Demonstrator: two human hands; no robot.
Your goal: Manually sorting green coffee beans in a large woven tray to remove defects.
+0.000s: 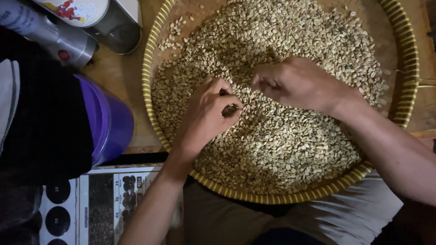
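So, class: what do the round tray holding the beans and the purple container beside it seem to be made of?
The round tray looks like woven bamboo or cane: matte, with a yellow-striped plaited rim. The purple container looks like plastic: smooth, evenly coloured, slightly glossy. The beans are pale and dull, seemingly unroasted.

Surface: a worn wooden table (119,75) is showing bare at the upper left
Light: dim warm light is falling from above, the edges are fading into shadow
Left edge: dark cloth (41,118) is covering that side
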